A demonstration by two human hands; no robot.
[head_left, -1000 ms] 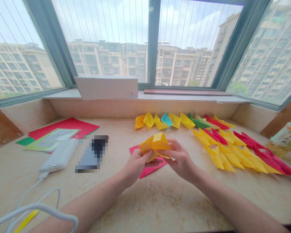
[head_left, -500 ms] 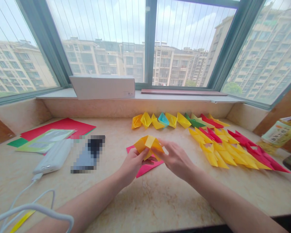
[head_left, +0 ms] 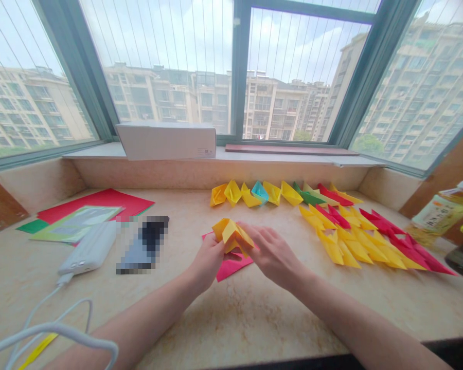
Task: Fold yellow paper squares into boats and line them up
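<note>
The left hand (head_left: 208, 259) is curled closed on the left side of a folded piece of yellow paper (head_left: 231, 232), its thumb at the near edge. The right hand (head_left: 273, 252) lies against the paper's right side, fingers bent and close together; its thumb is hidden, so I cannot tell whether it grips. The yellow paper is thus between the two hands, raised over a red sheet (head_left: 231, 267) lying just below them on the counter (head_left: 231, 324). Beyond the hands stands a row of paper boats, a blue boat (head_left: 260, 192) among them. Right of the right hand are more folded yellow boats (head_left: 364, 245); left of the left hand lies a white power bank (head_left: 88, 251).
</note>
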